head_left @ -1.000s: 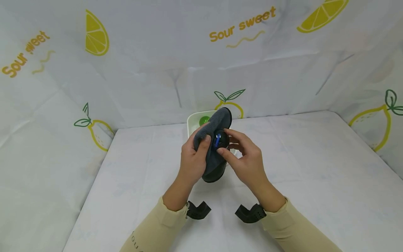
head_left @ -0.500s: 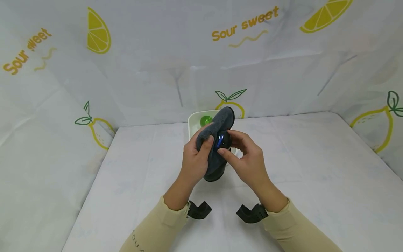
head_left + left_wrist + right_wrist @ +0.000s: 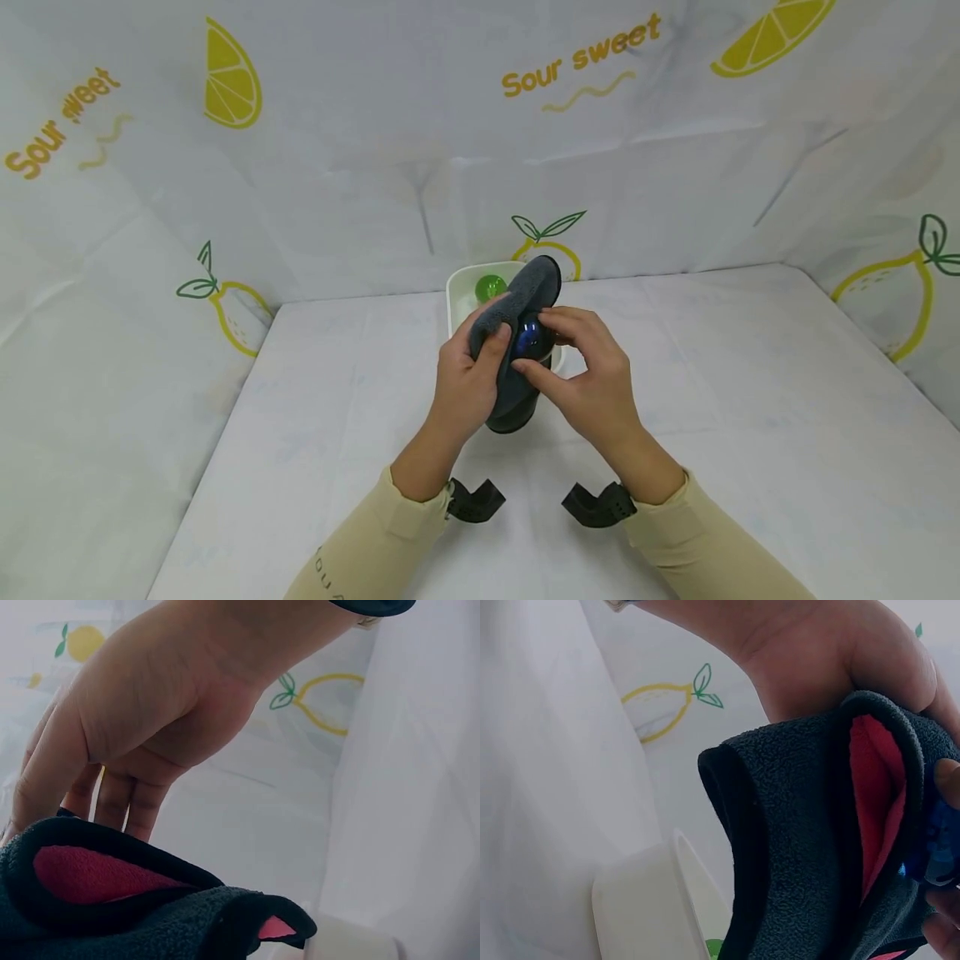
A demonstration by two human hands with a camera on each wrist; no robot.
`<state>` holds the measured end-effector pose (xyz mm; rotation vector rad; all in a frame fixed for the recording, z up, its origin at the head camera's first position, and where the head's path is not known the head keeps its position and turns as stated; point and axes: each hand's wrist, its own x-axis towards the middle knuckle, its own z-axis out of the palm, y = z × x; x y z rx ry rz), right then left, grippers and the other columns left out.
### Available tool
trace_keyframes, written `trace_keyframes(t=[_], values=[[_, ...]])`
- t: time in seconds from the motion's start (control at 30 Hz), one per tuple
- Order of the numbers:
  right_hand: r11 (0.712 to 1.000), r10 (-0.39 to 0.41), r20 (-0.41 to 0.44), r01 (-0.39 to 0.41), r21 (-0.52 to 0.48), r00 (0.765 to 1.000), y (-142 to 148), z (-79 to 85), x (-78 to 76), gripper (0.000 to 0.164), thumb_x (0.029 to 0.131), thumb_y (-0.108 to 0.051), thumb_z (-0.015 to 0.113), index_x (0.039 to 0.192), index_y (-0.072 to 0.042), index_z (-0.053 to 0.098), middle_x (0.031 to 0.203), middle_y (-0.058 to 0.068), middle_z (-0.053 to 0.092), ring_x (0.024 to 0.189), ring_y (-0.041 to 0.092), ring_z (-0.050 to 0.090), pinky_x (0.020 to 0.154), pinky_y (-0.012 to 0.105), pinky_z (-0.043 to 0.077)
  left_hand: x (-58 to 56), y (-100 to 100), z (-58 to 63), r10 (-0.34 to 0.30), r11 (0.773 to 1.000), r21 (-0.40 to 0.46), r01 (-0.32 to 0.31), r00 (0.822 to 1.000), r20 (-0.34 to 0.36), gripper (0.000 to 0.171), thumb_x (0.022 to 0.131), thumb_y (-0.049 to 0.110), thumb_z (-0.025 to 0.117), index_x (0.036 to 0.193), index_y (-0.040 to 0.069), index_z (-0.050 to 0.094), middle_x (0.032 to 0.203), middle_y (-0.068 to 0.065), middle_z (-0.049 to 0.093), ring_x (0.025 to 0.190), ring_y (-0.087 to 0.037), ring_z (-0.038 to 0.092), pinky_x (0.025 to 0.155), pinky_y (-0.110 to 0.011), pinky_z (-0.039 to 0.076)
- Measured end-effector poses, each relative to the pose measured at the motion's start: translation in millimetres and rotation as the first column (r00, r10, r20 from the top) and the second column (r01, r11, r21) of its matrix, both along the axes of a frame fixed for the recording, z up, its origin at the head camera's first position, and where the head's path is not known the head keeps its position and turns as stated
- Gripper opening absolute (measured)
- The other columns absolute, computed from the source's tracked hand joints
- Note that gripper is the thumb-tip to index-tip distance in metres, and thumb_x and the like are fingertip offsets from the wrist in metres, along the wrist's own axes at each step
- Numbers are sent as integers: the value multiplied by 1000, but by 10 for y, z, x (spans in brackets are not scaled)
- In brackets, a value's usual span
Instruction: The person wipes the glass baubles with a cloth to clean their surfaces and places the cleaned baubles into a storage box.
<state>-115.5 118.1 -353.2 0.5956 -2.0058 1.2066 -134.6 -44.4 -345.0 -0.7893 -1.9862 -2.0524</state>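
In the head view, my left hand (image 3: 471, 375) grips a folded dark grey cloth (image 3: 510, 392) with black edging, its thumb on top. A glossy dark blue ball (image 3: 533, 337) sits against the cloth, and my right hand (image 3: 592, 371) pinches it between thumb and fingers. The right wrist view shows the cloth (image 3: 802, 825) close up, a pinkish-red underside (image 3: 877, 787) at its fold. Fingertips (image 3: 949, 784) hold the blue ball (image 3: 941, 844) at the right edge there. In the left wrist view the folded cloth (image 3: 150, 915) hides the ball.
Behind the hands, a white container (image 3: 459, 304) stands near the back of the white-covered table (image 3: 720, 375), partly hidden by cloth and hands. A green ball (image 3: 491, 288) lies in it. A lemon-printed white backdrop (image 3: 360, 200) rises behind and at the sides.
Both hands, the cloth and the ball have shifted slightly right. The right thumb and fingers have moved a little on the ball, and more of its blue surface shows.
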Motion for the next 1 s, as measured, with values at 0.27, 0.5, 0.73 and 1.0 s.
trace_keyframes(t=[0.27,0.5,0.73,1.0], values=[[998,-7,-109,13,57,994,10,-12,-39,59,66,1,88,121,-1,67,124,18,61,117,31,58,104,18,44,-16,14,-12,-1,1000,-14,1,1000,4,42,105,33,48,140,12,53,137,-9,58,117,-23,63,94,-35,55],[998,-23,-48,25,56,999,36,-32,-67,56,68,-3,88,120,-2,68,121,16,62,110,26,60,84,21,49,-14,18,-26,14,1000,-27,-14,1000,10,37,105,24,48,139,11,54,134,-11,60,113,-23,65,92,-34,56],[998,-46,105,42,38,993,45,-26,-59,52,76,-10,85,125,-6,67,115,9,66,94,17,60,72,26,50,24,15,-12,-1,999,-34,2,999,32,38,104,15,50,141,11,53,140,-9,57,120,-23,62,95,-34,54],[999,-34,-10,34,-13,999,25,-86,-54,65,83,-48,74,124,0,58,111,13,64,94,18,61,78,23,49,26,7,-2,41,999,-23,-40,998,52,33,105,20,48,134,7,58,123,-14,65,106,-20,66,89,-33,57]])
